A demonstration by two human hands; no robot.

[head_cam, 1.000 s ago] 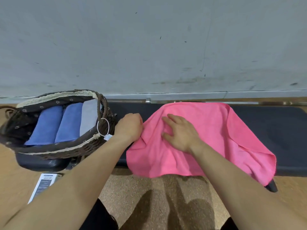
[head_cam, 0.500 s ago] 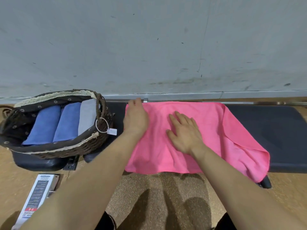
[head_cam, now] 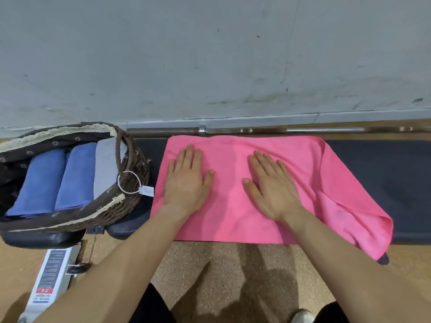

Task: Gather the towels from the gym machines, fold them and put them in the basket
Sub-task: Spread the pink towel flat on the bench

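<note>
A pink towel (head_cam: 233, 206) lies spread across the black padded gym bench (head_cam: 377, 178), its right corner hanging over the front edge. My left hand (head_cam: 186, 180) presses flat on the towel's left part, fingers straight. My right hand (head_cam: 270, 187) lies flat on the towel's middle, fingers spread. At the left stands a dark wicker basket (head_cam: 133, 185) with a lace-trimmed lining. Inside it sit two folded blue towels (head_cam: 58, 180) and a grey towel (head_cam: 105, 169) side by side.
A metal barbell bar (head_cam: 256, 130) lies on the floor behind the bench, along the grey wall. The bench's white frame leg with a label (head_cam: 51, 276) runs down at the lower left. A paper tag on a ring (head_cam: 145, 190) hangs from the basket handle.
My left hand went from a fist at the towel's left edge to lying flat on it. The towel's left side is now spread square. My right hand slid slightly right, smoothing the cloth.
</note>
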